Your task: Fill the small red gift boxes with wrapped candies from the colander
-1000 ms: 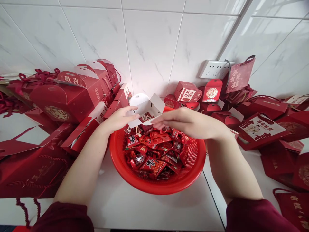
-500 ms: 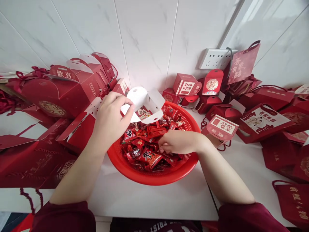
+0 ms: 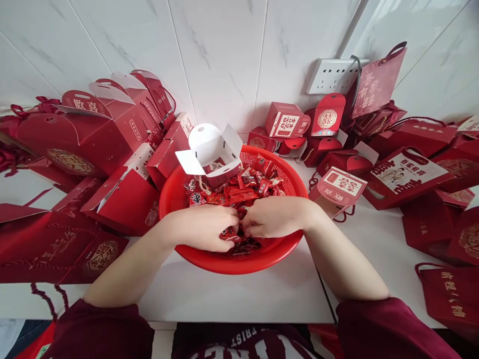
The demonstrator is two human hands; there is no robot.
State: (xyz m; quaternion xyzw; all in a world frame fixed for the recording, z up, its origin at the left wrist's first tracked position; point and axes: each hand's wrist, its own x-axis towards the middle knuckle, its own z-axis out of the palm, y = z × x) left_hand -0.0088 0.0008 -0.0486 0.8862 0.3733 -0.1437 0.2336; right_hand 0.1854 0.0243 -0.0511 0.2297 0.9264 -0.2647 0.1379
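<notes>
A red perforated basket [image 3: 239,267] full of red wrapped sweets [image 3: 239,194] stands in the middle. On the sweets at its back left rests an open box [image 3: 215,149] with white inner flaps spread and a red packet inside. My left hand [image 3: 209,227] reaches into the basket, fingers curled round a red sweet packet [image 3: 229,234]. Close beside it, my right hand [image 3: 267,217] is closed with fingertips down among the sweets; what it holds, if anything, is hidden.
Dark red gift boxes [image 3: 123,199] crowd the left side. More small boxes [image 3: 286,120] and gift bags [image 3: 409,174] stand on the right. Behind is a tiled wall with a white socket strip [image 3: 331,75]. The white table [image 3: 232,299] shows in front of the basket.
My left hand has let go of the white-lined box and moved down into the sweets beside my right hand. The box now sits in the basket unheld. The view has shifted slightly.
</notes>
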